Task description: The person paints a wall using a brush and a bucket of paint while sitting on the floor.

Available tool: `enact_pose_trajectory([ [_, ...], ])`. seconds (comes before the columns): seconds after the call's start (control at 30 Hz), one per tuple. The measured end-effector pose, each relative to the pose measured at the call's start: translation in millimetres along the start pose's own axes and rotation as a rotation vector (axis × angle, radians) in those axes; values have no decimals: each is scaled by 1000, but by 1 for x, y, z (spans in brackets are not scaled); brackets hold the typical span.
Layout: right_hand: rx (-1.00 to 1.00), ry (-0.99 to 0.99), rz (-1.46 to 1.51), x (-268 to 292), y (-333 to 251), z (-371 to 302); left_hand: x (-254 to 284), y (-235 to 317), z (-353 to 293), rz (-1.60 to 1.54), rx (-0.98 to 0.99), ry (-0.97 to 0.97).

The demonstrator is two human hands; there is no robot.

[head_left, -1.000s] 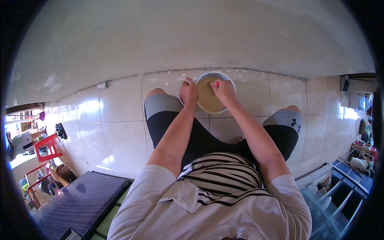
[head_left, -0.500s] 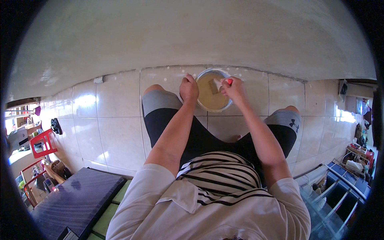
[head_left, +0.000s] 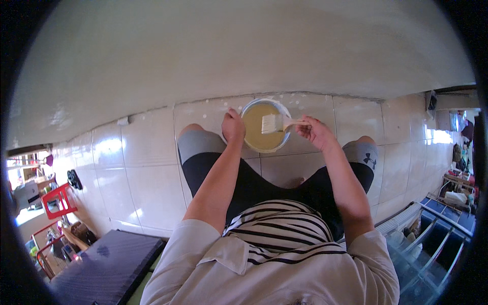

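While right hand (head_left: 315, 133) holds brush (head_left: 273, 123) over bucket (head_left: 263, 150), left hand (head_left: 233, 126) at bucket's left

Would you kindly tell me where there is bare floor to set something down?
The widest bare tile lies between the left knee and the black footwear. A smaller patch lies between the right knee and the metal frame. Between the knees it is crowded: bucket, brush, left hand and right hand.

The left hand (head_left: 234, 126) and brush (head_left: 273, 123) block 2 sides of the bucket (head_left: 266, 151); its far part lies open.
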State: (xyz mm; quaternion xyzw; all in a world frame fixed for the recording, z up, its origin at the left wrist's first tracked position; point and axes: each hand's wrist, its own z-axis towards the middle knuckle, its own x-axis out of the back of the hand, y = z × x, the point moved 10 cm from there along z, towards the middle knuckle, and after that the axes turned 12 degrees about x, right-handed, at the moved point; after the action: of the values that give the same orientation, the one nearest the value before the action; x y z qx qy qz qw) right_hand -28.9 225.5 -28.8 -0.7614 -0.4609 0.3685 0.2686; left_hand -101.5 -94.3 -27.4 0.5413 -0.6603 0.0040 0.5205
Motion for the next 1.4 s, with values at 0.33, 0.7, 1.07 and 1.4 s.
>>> enact_pose_trajectory([
  [0.33, -29, 92, 219, 23, 10, -3, -5, 3, -2, -8, -34, -41],
  [0.7, 116, 8, 453, 7, -18, -10, -5, 3, -1, -13, -50, -45],
  [1.07, 749, -77, 214, -68, -170, -94, -3, 5, -3, -25, -46, -76],
  [1.4, 1220, 138, -201, -89, -216, -138, -10, -4, 1, -10, -15, -33],
])
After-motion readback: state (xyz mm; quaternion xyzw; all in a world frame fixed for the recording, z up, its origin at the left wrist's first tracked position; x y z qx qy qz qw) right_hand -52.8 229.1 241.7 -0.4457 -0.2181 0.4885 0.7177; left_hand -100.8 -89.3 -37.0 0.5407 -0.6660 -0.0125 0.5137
